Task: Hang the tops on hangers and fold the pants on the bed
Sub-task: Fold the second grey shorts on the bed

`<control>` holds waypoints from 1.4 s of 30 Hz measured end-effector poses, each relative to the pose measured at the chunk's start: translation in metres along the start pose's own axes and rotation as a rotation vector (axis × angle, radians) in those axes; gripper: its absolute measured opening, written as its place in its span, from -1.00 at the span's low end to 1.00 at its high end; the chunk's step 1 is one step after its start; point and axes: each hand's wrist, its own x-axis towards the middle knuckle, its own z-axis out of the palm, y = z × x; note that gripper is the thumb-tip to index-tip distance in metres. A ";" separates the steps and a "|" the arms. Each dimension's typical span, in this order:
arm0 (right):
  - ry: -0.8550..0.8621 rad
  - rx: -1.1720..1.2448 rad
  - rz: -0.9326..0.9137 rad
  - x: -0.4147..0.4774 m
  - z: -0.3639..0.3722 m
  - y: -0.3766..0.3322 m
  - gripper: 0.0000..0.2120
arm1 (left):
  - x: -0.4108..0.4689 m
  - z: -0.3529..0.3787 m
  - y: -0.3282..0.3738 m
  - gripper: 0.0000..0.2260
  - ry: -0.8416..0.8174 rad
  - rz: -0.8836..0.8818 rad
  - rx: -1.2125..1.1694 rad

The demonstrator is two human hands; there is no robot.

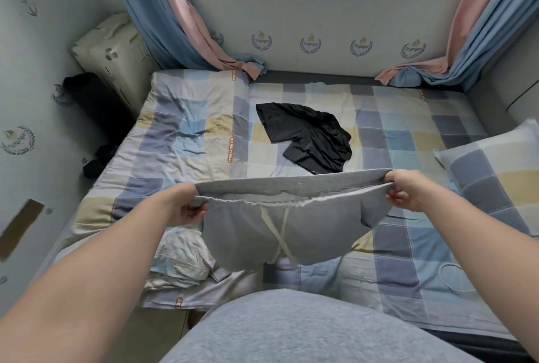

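Note:
Grey drawstring pants point(280, 231) hang in the air above the near part of the bed point(408, 135), stretched wide at the waistband. My left hand point(185, 205) grips the waistband's left end and my right hand point(404, 189) grips its right end. A white drawstring dangles down the front. Beyond the pants, a black garment point(309, 136) lies crumpled on the checked sheet in the middle of the bed. No hangers are in view.
A folded checked duvet point(186, 129) covers the bed's left side. A checked pillow point(495, 170) lies at the right edge. Curtains point(180, 18) hang at both back corners under the window. A box point(113, 47) and dark items point(96, 106) sit between bed and left wall.

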 end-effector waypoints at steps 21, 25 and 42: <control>-0.391 0.531 0.022 -0.012 0.004 -0.012 -0.89 | -0.003 0.018 0.012 -0.85 -0.230 0.064 -0.884; -0.307 0.371 -0.176 -0.016 0.013 -0.012 -0.82 | 0.004 0.031 0.015 -0.83 -0.088 0.255 -0.548; 0.188 -0.212 -0.690 -0.030 0.020 -0.022 -0.81 | -0.009 0.028 0.037 -0.77 0.299 0.548 -0.123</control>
